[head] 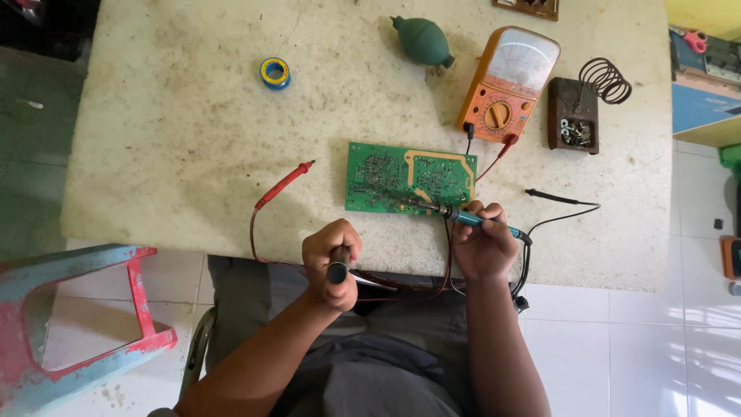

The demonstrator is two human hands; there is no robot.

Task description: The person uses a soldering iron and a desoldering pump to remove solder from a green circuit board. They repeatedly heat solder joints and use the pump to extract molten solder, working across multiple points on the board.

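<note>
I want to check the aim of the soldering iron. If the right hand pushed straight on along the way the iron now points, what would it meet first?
The right hand holds a soldering iron that points up-left. Its tip already seems to lie on the green circuit board, so the board comes first, though the top-down view hides any small gap.

A green printed circuit board (407, 177) with yellow-outlined patches is seen on the speckled beige stone bench (193, 131). The analogue meter (509, 83) is cased in orange, the soldering iron's handle (482, 221) is coloured teal, and the tape roll (275, 73) is ringed blue and yellow.
</note>
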